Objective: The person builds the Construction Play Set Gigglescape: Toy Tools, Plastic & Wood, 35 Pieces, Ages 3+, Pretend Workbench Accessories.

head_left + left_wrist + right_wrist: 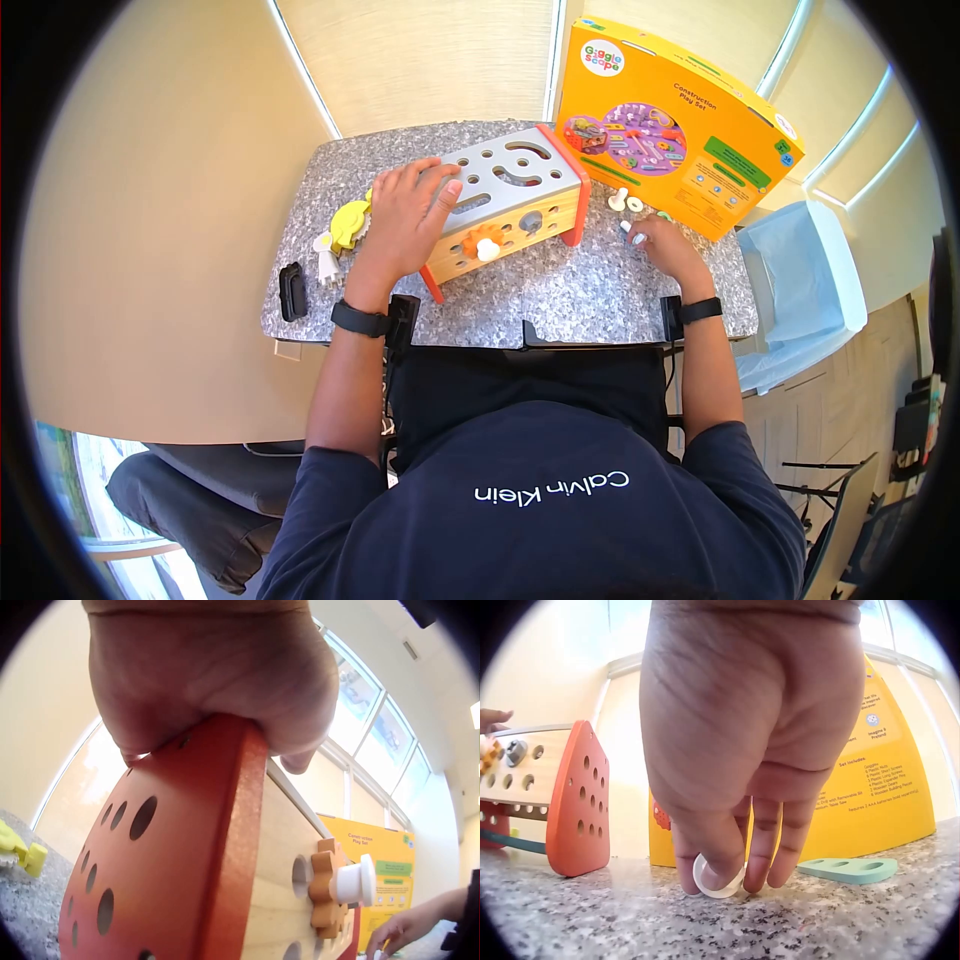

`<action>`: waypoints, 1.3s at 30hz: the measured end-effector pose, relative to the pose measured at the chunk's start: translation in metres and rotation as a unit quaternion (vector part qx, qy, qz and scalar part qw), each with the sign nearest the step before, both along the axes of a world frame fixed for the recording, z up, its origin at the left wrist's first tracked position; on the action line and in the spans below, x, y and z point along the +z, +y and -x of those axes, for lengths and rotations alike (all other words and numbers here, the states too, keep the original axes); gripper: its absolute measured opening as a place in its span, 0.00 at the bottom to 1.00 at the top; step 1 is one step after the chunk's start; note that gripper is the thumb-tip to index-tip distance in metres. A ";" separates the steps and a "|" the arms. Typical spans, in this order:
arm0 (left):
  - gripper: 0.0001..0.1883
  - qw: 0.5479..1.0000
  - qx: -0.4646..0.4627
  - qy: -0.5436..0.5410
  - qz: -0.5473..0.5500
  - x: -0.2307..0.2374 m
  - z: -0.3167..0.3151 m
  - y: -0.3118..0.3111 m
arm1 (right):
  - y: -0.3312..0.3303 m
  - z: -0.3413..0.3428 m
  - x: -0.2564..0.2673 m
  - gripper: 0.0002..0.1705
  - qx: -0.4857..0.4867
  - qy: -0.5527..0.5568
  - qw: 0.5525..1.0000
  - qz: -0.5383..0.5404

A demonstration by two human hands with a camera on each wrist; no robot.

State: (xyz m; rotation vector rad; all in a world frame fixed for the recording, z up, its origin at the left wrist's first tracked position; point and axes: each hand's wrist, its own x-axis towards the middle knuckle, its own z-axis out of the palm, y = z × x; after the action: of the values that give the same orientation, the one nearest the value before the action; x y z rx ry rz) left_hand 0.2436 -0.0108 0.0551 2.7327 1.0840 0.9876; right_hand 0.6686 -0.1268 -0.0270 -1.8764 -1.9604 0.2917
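The wooden toolbox [520, 228] with red ends stands on the speckled table; its grey top has holes and slots. My left hand [408, 215] rests over the top's left end, fingers spread, and in the left wrist view the palm [217, 675] lies against the red end panel [172, 847]. An orange gear [325, 889] with a white screw [356, 881] through it is on the wooden side. To the right of the toolbox, my right hand [672, 250] pinches a small white round piece [718, 879] between thumb and fingers, at the table surface.
Behind stands a yellow box [690, 110]. White pieces [619, 200] lie before it, and a mint-green strip [847, 870] lies beside my right hand. At left are a yellow-green toy [350, 224], a pale grey piece [327, 258] and a black tray [293, 292]. A lined bin [805, 290] stands right.
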 end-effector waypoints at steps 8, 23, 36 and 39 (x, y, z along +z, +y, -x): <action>0.28 1.000 0.001 -0.007 0.001 -0.001 0.000 0.001 | -0.006 0.004 0.019 0.11 0.043 0.025 0.998 -0.026; 0.32 0.941 -0.084 -0.215 0.246 -0.006 0.023 0.010 | -0.018 0.059 0.092 0.12 0.103 0.126 0.984 -0.068; 0.71 0.971 -0.101 -0.148 0.160 -0.020 0.039 0.011 | -0.005 0.066 0.090 0.16 0.081 0.287 0.948 -0.114; 0.67 0.969 -0.091 -0.162 0.163 -0.029 0.041 0.011 | -0.007 0.062 0.088 0.17 0.050 0.258 0.958 -0.114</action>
State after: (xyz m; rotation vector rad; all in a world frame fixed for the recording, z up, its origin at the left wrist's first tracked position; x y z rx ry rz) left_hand 0.2028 0.0006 0.0257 2.2634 0.8355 1.0691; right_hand 0.6063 -0.1336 0.0606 -1.3835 -1.6479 0.5042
